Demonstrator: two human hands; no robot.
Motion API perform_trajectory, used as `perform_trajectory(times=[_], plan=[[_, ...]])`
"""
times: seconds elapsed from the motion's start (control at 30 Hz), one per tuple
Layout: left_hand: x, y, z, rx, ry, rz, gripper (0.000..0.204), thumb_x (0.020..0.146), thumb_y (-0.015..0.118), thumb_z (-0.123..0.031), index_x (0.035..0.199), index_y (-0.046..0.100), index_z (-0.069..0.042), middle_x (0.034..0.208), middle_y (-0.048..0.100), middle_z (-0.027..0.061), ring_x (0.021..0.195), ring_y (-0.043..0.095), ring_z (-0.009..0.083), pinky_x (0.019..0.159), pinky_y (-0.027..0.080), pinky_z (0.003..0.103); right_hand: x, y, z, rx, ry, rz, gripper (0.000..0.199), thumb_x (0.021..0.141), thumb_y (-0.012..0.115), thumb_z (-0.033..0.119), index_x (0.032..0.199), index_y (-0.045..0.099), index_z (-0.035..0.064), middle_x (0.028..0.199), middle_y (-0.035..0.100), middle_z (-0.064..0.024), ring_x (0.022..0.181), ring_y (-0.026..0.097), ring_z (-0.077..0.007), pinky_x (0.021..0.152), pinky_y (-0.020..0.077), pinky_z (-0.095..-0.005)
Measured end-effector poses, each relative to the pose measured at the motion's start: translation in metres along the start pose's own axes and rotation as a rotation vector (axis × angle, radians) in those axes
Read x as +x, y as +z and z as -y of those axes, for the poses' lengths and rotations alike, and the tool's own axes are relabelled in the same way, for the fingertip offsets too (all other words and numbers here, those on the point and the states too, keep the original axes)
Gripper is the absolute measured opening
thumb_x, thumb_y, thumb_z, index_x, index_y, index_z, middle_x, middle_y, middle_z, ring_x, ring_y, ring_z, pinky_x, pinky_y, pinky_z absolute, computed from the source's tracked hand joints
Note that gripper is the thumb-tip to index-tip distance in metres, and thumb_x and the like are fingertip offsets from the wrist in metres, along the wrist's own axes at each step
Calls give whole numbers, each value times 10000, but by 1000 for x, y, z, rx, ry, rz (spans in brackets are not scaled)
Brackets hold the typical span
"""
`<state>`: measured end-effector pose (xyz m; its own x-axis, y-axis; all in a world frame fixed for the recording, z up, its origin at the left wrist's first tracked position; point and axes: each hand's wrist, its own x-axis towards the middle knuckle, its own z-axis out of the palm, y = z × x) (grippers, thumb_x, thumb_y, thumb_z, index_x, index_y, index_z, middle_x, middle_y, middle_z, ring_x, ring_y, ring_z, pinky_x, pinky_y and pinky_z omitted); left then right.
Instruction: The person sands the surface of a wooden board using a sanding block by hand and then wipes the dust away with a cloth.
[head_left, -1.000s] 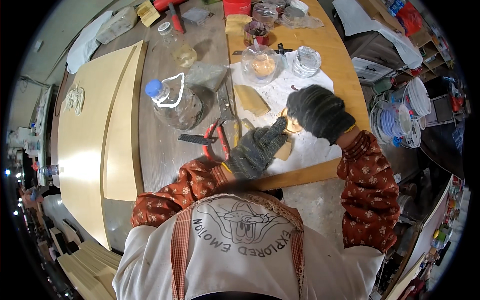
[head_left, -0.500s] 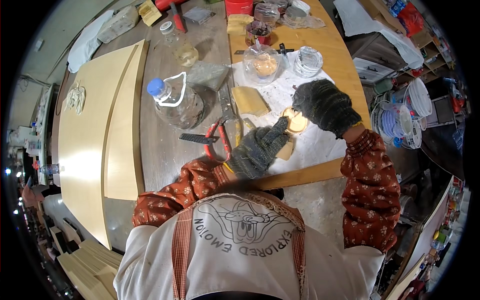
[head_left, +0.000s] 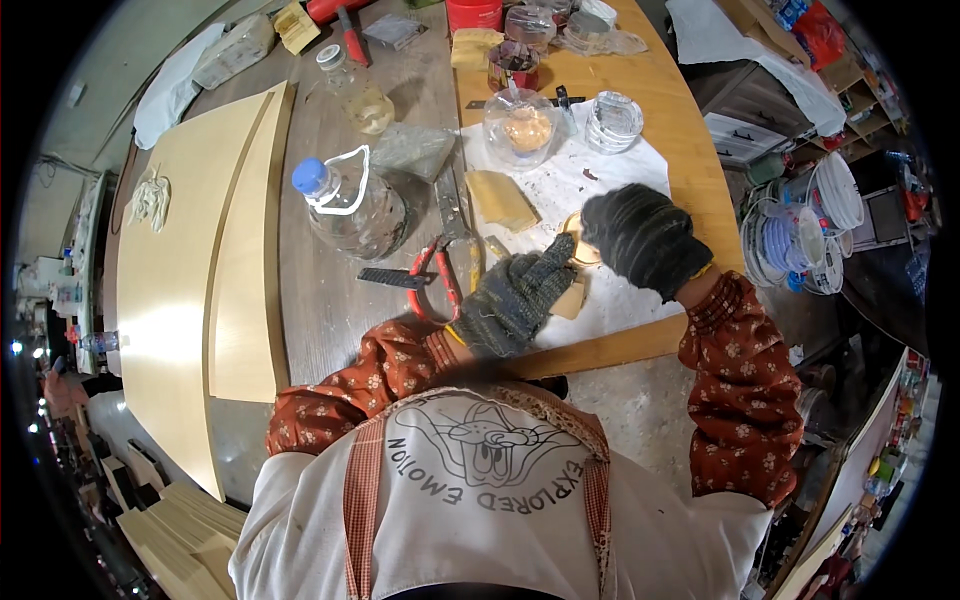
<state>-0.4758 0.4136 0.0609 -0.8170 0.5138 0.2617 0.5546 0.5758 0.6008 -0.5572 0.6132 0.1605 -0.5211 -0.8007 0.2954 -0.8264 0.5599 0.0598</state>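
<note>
Head view shows left fingers (head_left: pixel 556 260) touching a disc (head_left: pixel 584 254), right fingers (head_left: pixel 612 225) curled, grips unclear.

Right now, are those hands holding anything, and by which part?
The left hand seems to hold a small round piece by its left edge; the right hand hides its right side, any grip there unseen.

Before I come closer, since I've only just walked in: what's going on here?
A person is handling a small round pale piece over a white sheet. The gloved left hand has a finger at the piece's left edge; the gloved right hand is curled over its right side, hiding whether it grips anything. Red-handled pliers lie to the left, near a large clear jug.
</note>
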Motion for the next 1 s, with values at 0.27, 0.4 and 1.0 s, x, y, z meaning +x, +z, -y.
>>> perform_trajectory(times=[0.27,0.4,1.0], plan=[[-6,7,7,143,169,-117,741,593,677,-105,1287,440,-2,1333,426,236,936,567,358,824,473,424,-14,13,-10,110,-50,-22,334,823,582,236,1106,572,58,948,594,-156,833,584,-291,731,458,-427],[-4,-1,-2,198,216,-152,700,607,662,-108,1268,458,3,1333,427,237,934,568,341,823,471,416,-14,7,-11,-221,150,263,301,829,579,246,1057,576,49,961,606,-158,863,588,-302,762,463,-420],[-1,-10,-9,227,205,-117,691,617,645,-94,1271,447,4,1288,465,232,895,575,350,779,484,424,8,-35,3,-106,252,679,456,868,554,294,1283,497,113,1339,460,-123,1246,416,-267,1077,279,-397]])
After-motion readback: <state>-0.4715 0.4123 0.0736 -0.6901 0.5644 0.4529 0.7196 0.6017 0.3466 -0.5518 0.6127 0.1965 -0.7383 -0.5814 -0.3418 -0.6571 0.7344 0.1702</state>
